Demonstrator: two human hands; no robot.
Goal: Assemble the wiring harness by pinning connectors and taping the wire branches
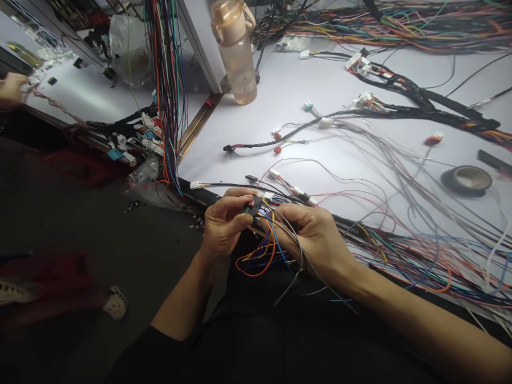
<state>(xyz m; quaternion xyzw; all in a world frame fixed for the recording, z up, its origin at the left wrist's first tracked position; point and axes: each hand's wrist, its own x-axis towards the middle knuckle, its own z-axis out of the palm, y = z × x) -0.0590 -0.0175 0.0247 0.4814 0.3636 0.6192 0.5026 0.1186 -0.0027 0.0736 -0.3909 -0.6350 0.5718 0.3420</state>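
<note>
Between the thumb and fingers of my left hand (226, 221) is a black wire connector (253, 207) with a small red part on it. Close against its right side, my right hand (308, 234) has its fingers closed around wires. Orange, yellow, blue and purple wires (269, 242) loop down from the connector, and grey wires (298, 250) hang over my right fingers. My right fingertips are partly hidden behind the wires. Just behind my hands, at the table's edge, lie a white connector (274, 174) and a small black connector (251, 178).
A water bottle (239, 58) stands on the white table (208, 138). Black-taped harness branches (400, 109) and a tape roll (466, 180) lie to the right. A wire bundle (164, 90) hangs at left. Another person's hand (14, 89) shows at the far left.
</note>
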